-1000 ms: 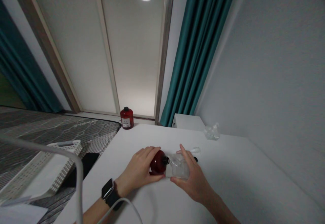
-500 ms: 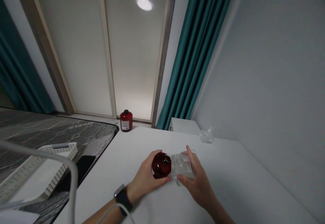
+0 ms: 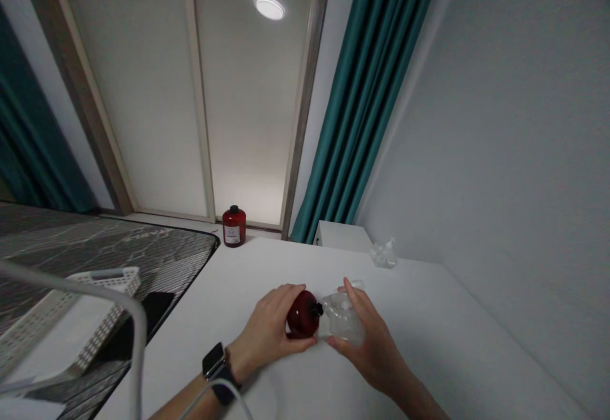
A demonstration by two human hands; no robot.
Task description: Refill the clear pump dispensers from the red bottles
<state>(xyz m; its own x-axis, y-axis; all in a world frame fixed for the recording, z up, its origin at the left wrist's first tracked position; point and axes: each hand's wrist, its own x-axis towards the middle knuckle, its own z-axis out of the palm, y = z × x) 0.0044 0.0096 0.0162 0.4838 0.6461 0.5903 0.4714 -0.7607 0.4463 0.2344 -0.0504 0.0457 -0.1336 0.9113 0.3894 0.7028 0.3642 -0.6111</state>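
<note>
A dark red bottle point(image 3: 301, 318) with a black neck is gripped by my left hand point(image 3: 272, 319), just above the white table. It is tilted, its neck pointing right. Close against that neck is a clear plastic bag point(image 3: 344, 318), with my right hand point(image 3: 369, 337) wrapped round its right side, thumb below and fingers above. Whether the neck touches the bag or is inside its mouth I cannot tell. On my left wrist sits a black smartwatch point(image 3: 214, 361).
A second red bottle point(image 3: 234, 226) with a white label stands at the table's far left corner. Crumpled clear plastic point(image 3: 384, 253) lies at the back right. A white basket point(image 3: 102, 325) is at left on a grey surface, behind a pale curved tube point(image 3: 138, 344). The white table point(image 3: 429, 356) meets the wall.
My left hand has tipped the red bottle further to the right, so its neck faces the clear bag. My right hand still grips the bag.
</note>
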